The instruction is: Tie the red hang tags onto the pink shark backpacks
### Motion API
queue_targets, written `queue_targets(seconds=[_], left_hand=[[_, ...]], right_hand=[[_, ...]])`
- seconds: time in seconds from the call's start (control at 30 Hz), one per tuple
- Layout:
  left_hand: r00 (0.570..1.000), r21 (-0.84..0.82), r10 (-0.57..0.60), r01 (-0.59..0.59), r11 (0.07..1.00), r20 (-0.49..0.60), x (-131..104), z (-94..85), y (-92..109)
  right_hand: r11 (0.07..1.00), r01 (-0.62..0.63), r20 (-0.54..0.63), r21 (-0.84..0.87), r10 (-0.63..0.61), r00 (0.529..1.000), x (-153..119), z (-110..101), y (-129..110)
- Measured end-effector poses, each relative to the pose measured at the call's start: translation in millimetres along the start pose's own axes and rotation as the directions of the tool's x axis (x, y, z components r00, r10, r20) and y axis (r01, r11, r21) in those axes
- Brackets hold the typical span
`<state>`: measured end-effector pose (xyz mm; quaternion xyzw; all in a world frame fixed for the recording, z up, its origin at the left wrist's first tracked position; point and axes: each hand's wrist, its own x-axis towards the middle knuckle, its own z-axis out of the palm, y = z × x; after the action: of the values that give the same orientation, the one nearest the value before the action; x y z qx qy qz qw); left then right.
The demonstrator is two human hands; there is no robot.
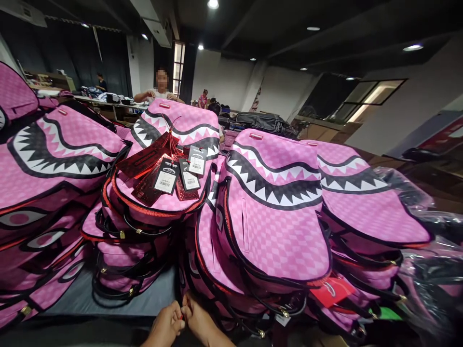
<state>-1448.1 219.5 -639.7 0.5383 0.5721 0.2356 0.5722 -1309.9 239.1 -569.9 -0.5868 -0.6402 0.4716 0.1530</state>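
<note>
At the bottom centre my left hand (166,324) and my right hand (197,315) meet, with fingers pinched together. A tiny red bit shows between them; what it is cannot be made out. Just ahead of my hands a pink backpack (282,241) with a shark-mouth print leans on others. To its left stands a stack of pink backpacks, the top one (144,202) bearing red tags (144,159) and black-and-white barcode tags (166,176) on its front.
More pink backpacks (65,140) are piled at the left and right (361,207). Clear plastic wrapping (434,270) lies far right. A grey table surface (108,301) shows below the stacks. A person (162,89) stands behind; others are farther back.
</note>
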Motion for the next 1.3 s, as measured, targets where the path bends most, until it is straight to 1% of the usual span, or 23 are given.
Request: queue_targets(seconds=[0.03, 0.07, 0.1, 0.2, 0.23, 0.33, 0.37, 0.43, 0.47, 0.5, 0.6, 0.63, 0.73, 0.77, 0.87, 0.9, 0.93, 1.0, 1.03, 1.07, 1.17, 1.2, 1.3], left_hand=[[0.998, -0.041, -0.023, 0.026, 0.999, 0.066, 0, 0.5, -1], [0.993, -0.072, -0.044, 0.052, 0.996, 0.108, 0, 0.8, -1], [0.993, -0.085, -0.053, 0.062, 0.994, 0.107, -1, 1.0, -1], [0.999, -0.043, -0.011, 0.009, 0.999, -0.044, -3, -0.8, 3], [0.999, -0.047, -0.002, 0.0, 0.999, -0.046, -5, -2.3, 6], [0.994, -0.055, -0.037, 0.043, 0.998, 0.104, -10, -9.0, 17], [0.994, -0.01, -0.041, 0.042, 0.999, 0.099, -11, -11.7, 20], [1.0, 0.13, -0.011, 0.013, 0.991, -0.02, -13, -16.7, 25], [0.998, 0.17, 0.014, -0.003, 0.985, -0.064, -13, -18.7, 26], [0.998, 0.172, 0.026, -0.016, 0.985, -0.059, -13, -20.2, 26], [0.992, 0.055, 0.004, -0.011, 0.998, 0.124, -12, -21.5, 24], [0.991, 0.044, 0.005, -0.011, 0.999, 0.135, -12, -21.2, 23], [0.999, 0.118, 0.039, -0.038, 0.992, -0.007, -14, -19.9, 24], [0.999, 0.122, 0.042, -0.041, 0.992, -0.001, -14, -19.9, 26], [0.99, 0.099, 0.006, -0.02, 0.995, 0.142, -14, -21.5, 30], [0.988, 0.103, 0.001, -0.017, 0.995, 0.153, -14, -22.5, 32], [0.993, 0.123, 0.003, -0.018, 0.992, 0.121, -13, -23.6, 33], [1.0, 0.171, 0.028, -0.029, 0.985, 0.005, -13, -25.8, 35], [0.999, 0.183, 0.036, -0.033, 0.982, -0.01, -13, -26.8, 36], [0.999, 0.188, 0.035, -0.035, 0.982, 0.007, -13, -27.9, 37], [0.992, 0.181, 0.005, -0.027, 0.983, 0.125, -12, -30.9, 38], [0.992, 0.186, 0.0, -0.024, 0.982, 0.13, -11, -31.8, 38], [0.998, 0.258, 0.06, -0.065, 0.964, 0.026, -7, -33.5, 36]], right_hand=[[1.0, 0.003, 0.023, 0.023, -0.003, 1.0, 0, -1, -1], [0.999, 0.001, 0.048, 0.042, -0.003, 0.999, 0, -1, -1], [0.999, -0.004, 0.066, 0.045, 0.001, 0.998, 0, -1, -1], [1.0, 0.004, 0.045, 0.007, -0.004, 0.999, 1, 0, 3], [1.0, 0.009, 0.03, 0.005, -0.009, 1.0, 2, 1, 5], [1.0, 0.026, 0.034, 0.016, -0.027, 0.999, 4, 4, 11], [1.0, 0.03, 0.035, 0.002, -0.03, 0.999, 5, 5, 12], [0.999, 0.031, 0.013, -0.034, -0.03, 0.999, 6, 7, 13], [0.999, 0.026, -0.003, -0.044, -0.026, 1.0, 6, 8, 13], [0.999, 0.021, -0.017, -0.042, -0.022, 1.0, 6, 9, 12], [1.0, 0.022, -0.012, -0.022, -0.022, 1.0, 6, 10, 10], [0.999, 0.023, -0.016, -0.029, -0.024, 1.0, 6, 10, 10], [0.998, 0.018, -0.061, -0.063, -0.022, 0.998, 4, 11, 12], [0.997, 0.014, -0.079, -0.071, -0.019, 0.997, 4, 12, 12], [0.997, -0.01, -0.092, -0.082, 0.002, 0.996, 2, 13, 14], [0.996, -0.017, -0.095, -0.084, 0.009, 0.995, 2, 14, 14], [0.996, -0.02, -0.1, -0.084, 0.012, 0.995, 2, 15, 14], [0.997, -0.012, -0.122, -0.078, 0.003, 0.993, 3, 16, 14], [0.997, -0.012, -0.133, -0.076, 0.002, 0.991, 3, 16, 14], [0.997, -0.015, -0.142, -0.073, 0.005, 0.99, 4, 17, 13], [0.997, -0.038, -0.143, -0.073, 0.027, 0.989, 5, 19, 12], [0.996, -0.04, -0.151, -0.076, 0.028, 0.988, 5, 20, 12], [0.997, -0.021, -0.194, -0.079, 0.006, 0.981, 7, 23, 12]])
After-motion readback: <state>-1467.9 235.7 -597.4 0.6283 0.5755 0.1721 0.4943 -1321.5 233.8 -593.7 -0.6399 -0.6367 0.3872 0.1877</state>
